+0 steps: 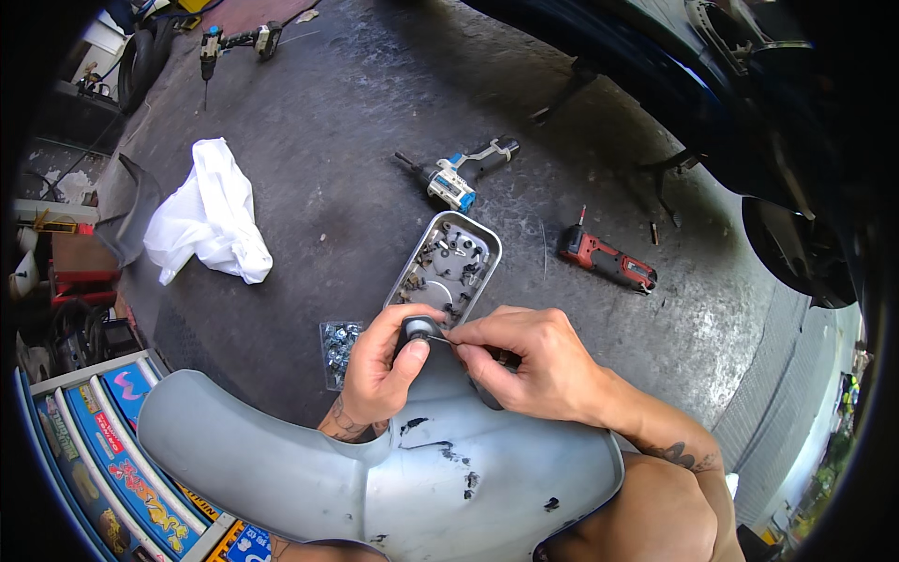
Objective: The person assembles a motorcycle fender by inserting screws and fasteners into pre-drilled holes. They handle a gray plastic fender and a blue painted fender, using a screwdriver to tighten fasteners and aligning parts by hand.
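Note:
A curved grey panel (421,482) with black scuffs rests across my lap, its narrow end pointing away from me. My left hand (375,375) grips that narrow end, thumb pressed near a rounded dark-edged tip (421,328). Fingers pinched together, my right hand (534,361) meets the same end from the right. Something thin and dark shows at its fingertips, too small to name. Just beyond both hands lies a metal tray (493,245) of small screws and clips. Left of it, partly behind my left wrist, is a clear bag of metal fasteners (338,348).
A white and blue power tool (454,187) lies behind the tray, a red cordless driver (609,259) to its right. Far left are a drill (234,42) and white cloth (211,215). A stickered drawer cabinet (117,450) stands near left; a dark vehicle (674,84) overhangs far right.

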Action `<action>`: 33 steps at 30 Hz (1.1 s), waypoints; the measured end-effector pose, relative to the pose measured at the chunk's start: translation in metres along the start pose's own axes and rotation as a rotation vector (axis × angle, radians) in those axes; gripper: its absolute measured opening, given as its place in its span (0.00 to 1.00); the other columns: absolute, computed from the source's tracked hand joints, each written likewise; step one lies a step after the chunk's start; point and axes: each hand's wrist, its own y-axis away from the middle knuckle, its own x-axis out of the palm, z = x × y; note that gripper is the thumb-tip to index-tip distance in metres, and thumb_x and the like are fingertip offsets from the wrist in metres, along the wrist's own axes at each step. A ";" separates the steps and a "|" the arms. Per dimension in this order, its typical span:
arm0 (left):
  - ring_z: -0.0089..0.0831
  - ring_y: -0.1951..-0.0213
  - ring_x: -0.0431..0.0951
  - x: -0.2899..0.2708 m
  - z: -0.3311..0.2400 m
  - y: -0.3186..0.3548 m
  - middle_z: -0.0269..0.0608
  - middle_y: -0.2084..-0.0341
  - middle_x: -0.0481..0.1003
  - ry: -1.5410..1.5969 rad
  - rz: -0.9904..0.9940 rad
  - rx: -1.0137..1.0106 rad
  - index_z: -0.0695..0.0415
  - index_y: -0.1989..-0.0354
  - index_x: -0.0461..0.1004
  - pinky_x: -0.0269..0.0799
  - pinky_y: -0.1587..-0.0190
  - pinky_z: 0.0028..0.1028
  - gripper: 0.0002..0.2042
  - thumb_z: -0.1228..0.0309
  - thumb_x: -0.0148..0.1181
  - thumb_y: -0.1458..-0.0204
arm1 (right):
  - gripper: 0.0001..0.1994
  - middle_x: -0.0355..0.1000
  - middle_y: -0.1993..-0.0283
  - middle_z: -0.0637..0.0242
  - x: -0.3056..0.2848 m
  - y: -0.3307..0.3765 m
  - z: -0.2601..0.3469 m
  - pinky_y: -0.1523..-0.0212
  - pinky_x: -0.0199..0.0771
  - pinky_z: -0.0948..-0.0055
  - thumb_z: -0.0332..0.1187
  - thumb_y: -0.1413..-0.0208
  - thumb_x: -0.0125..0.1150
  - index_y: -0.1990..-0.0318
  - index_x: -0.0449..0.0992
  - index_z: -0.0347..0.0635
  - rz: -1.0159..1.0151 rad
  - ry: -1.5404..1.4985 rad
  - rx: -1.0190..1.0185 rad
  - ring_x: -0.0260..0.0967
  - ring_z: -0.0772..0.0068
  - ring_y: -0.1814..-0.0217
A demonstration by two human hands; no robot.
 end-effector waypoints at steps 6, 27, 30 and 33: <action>0.20 0.53 0.74 0.001 -0.002 0.002 0.40 0.49 0.76 0.005 -0.018 0.020 0.66 0.37 0.70 0.71 0.48 0.23 0.17 0.72 0.53 0.30 | 0.09 0.82 0.67 0.55 0.005 -0.003 0.002 0.64 0.82 0.62 0.23 0.42 0.67 0.54 0.86 0.36 -0.004 0.019 -0.016 0.82 0.56 0.64; 0.19 0.64 0.78 0.017 0.003 0.007 0.37 0.65 0.76 -0.082 -0.209 -0.243 0.63 0.39 0.68 0.75 0.62 0.22 0.19 0.83 0.62 0.37 | 0.10 0.77 0.73 0.34 -0.003 -0.036 0.037 0.63 0.84 0.47 0.20 0.48 0.58 0.59 0.72 0.19 0.520 0.298 0.229 0.81 0.34 0.67; 0.19 0.71 0.75 0.009 -0.017 0.008 0.39 0.69 0.75 -0.536 -0.240 -0.113 0.63 0.45 0.75 0.73 0.72 0.24 0.17 0.83 0.68 0.42 | 0.10 0.77 0.72 0.34 -0.002 -0.042 0.041 0.63 0.84 0.47 0.20 0.49 0.58 0.60 0.72 0.20 0.492 0.339 0.191 0.81 0.33 0.67; 0.20 0.73 0.75 0.006 -0.028 0.006 0.39 0.70 0.74 -0.657 -0.305 0.067 0.63 0.47 0.77 0.73 0.72 0.23 0.17 0.86 0.69 0.45 | 0.08 0.78 0.71 0.35 0.000 -0.044 0.043 0.61 0.82 0.46 0.21 0.45 0.57 0.59 0.73 0.22 0.480 0.331 0.249 0.80 0.32 0.65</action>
